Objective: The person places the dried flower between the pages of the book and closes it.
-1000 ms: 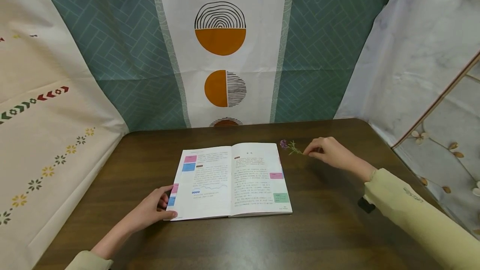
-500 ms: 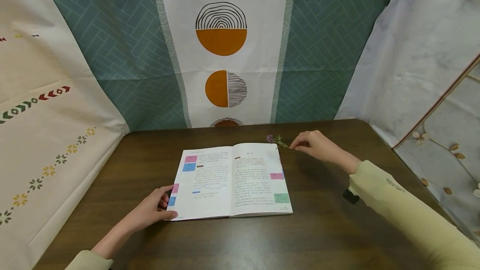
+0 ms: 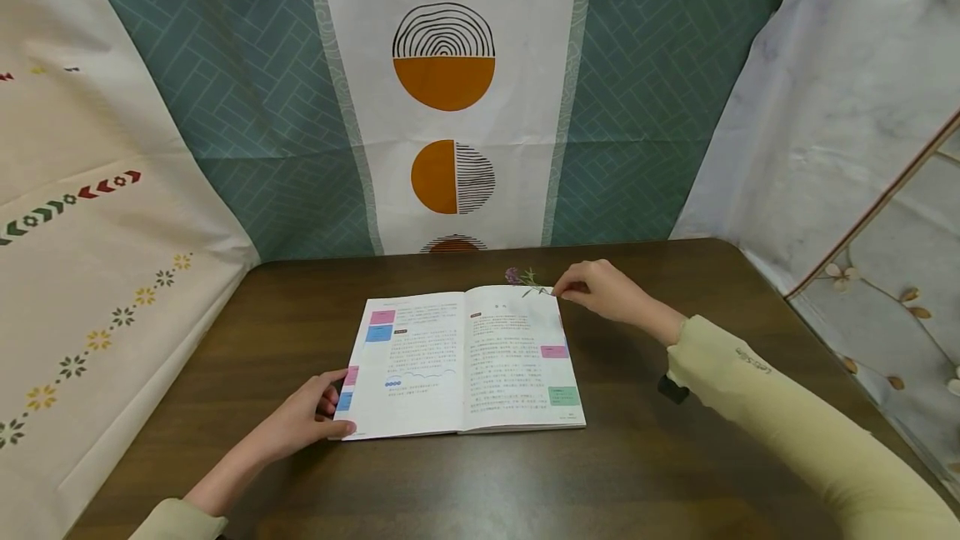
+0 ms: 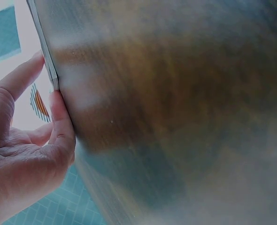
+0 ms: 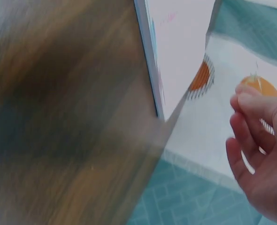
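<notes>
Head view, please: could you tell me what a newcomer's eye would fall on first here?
Probably the open book lying flat in the middle of the dark wooden table, its white pages dotted with pink, blue and green boxes. Next, the right hand at the book's far right corner, pinching a small purple flower sprig by the stem. The left hand holds the book's near left corner.
</notes>
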A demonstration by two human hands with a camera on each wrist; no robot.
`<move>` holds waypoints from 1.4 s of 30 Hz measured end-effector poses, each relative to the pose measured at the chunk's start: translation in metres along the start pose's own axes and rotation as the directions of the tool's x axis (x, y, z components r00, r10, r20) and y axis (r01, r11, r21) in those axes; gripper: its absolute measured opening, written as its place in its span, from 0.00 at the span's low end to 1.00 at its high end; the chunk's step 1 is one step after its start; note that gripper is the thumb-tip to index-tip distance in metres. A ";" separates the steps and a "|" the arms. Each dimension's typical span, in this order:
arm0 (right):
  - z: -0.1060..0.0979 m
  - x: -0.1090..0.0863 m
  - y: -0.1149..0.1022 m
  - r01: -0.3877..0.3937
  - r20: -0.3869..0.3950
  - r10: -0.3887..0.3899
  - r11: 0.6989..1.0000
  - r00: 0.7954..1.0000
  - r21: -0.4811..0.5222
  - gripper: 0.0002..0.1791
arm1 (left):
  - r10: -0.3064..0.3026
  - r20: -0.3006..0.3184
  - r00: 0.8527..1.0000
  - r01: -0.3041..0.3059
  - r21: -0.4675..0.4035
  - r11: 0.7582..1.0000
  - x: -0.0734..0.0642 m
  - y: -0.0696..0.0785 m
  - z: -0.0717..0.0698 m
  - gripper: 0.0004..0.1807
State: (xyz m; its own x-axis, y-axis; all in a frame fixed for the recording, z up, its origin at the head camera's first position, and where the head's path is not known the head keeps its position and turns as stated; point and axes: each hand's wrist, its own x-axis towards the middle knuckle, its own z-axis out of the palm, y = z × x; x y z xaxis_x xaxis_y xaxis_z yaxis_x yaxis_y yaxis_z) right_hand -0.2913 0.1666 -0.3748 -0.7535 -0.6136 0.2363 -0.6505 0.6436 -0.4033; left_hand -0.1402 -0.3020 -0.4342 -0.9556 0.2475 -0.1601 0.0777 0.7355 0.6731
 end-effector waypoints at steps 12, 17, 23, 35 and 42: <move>0.023 0.012 -0.023 -0.108 0.017 0.107 0.991 0.994 0.077 0.08 | -0.001 0.000 1.000 0.001 -0.005 1.000 0.001 0.001 -0.001 0.48; 0.033 0.014 -0.028 -0.101 0.054 0.096 0.991 0.994 0.093 0.08 | 0.008 -0.002 1.000 -0.008 -0.007 1.000 0.001 -0.001 0.000 0.48; 0.044 0.014 -0.032 -0.106 0.105 0.090 0.983 0.990 0.152 0.08 | 0.024 -0.009 1.000 -0.024 -0.004 1.000 0.002 -0.004 0.001 0.48; 0.060 0.011 -0.033 -0.185 0.161 0.146 0.947 0.976 0.261 0.06 | 0.031 -0.012 0.999 -0.031 -0.005 1.000 0.001 -0.002 0.000 0.48; 0.068 0.006 -0.033 -0.206 0.180 0.162 0.943 0.970 0.261 0.05 | 0.017 -0.010 1.000 -0.017 0.003 1.000 0.001 -0.001 0.000 0.48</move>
State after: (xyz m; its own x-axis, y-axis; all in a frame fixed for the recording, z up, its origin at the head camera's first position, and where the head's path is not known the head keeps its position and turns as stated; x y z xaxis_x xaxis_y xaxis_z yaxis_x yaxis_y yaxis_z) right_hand -0.2676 0.1102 -0.4204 -0.8190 -0.5737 0.0046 -0.4336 0.6138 -0.6597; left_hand -0.1412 -0.3020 -0.4350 -0.9569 0.2536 -0.1418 0.0946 0.7335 0.6731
